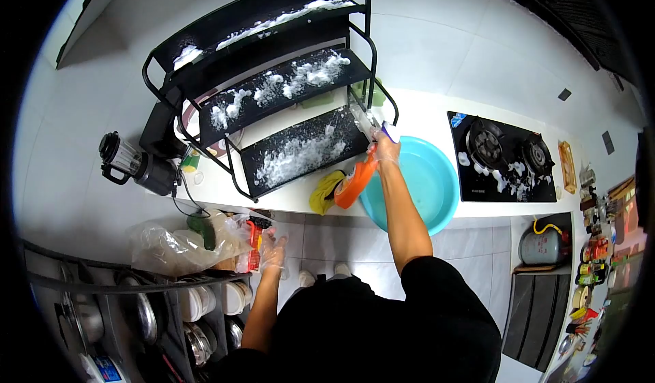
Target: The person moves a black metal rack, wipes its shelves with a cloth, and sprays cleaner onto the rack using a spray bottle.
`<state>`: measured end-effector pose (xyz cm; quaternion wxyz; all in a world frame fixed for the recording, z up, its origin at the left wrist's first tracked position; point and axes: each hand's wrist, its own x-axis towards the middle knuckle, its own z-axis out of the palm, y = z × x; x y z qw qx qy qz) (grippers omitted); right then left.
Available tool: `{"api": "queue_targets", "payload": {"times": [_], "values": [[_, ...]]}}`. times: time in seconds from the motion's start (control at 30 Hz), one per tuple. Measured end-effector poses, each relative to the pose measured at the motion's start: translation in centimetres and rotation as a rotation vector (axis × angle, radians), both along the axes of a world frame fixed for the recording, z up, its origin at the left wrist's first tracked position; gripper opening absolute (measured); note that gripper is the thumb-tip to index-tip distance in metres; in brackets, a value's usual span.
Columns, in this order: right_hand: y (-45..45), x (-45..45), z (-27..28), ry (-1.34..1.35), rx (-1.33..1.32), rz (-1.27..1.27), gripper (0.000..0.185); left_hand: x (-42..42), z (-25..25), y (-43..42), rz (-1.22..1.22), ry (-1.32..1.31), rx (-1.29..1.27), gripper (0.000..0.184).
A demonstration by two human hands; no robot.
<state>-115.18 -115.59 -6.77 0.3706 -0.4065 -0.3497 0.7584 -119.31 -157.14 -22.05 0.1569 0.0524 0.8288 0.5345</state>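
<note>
My right hand [387, 150], in a clear plastic glove, is closed around a spray bottle [365, 120] held by the lower right end of a black tiered shelf [286, 86]. White foam [300, 158] lies in patches on the tiers. An orange object [356, 180] shows just below my right hand, beside a yellow-green cloth [326, 192]. A light blue basin [426, 185] stands under my right forearm. My left hand [273, 252], also in a clear glove, is low at the left beside plastic bags [184, 243]; its fingers are apart and hold nothing visible.
A black gas stove [501, 158] with foam on it is on the right of the white counter [437, 107]. A blender [136, 165] stands at the left end. Pots and bowls fill a rack [157, 289] at lower left. A gas cylinder [541, 246] sits under the counter.
</note>
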Motion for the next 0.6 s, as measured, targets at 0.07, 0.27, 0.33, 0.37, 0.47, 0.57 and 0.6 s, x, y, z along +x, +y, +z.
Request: {"api": "queue_targets", "payload": {"times": [0.07, 0.27, 0.33, 0.37, 0.47, 0.57, 0.6], "values": [[-0.9, 0.7, 0.7, 0.056, 0.078, -0.078, 0.01, 0.3, 1.0, 0.2, 0.013, -0.016, 0.009, 0.036], [-0.5, 3.2, 1.6, 0.16, 0.038, -0.283, 0.017, 0.6, -0.5, 0.3, 0.006, -0.049, 0.062, 0.041], [-0.1, 3.9, 1.5, 0.196, 0.031, -0.262, 0.017, 0.9, 0.0, 0.8, 0.004, -0.043, 0.034, 0.037], [0.1, 4.2, 1.4, 0.213, 0.027, -0.252, 0.017, 1.1, 0.2, 1.0, 0.0, -0.042, 0.012, 0.038], [0.2, 5.1, 1.1, 0.201, 0.075, -0.154, 0.017, 1.6, 0.3, 1.7, -0.006, -0.043, 0.01, 0.04], [-0.7, 5.0, 2.3, 0.198, 0.065, -0.15, 0.017, 1.7, 0.0, 1.8, -0.026, -0.056, 0.017, 0.042], [-1.0, 5.0, 2.9, 0.18, 0.065, -0.133, 0.017, 1.8, 0.6, 2.0, -0.034, -0.062, 0.015, 0.043]]}}
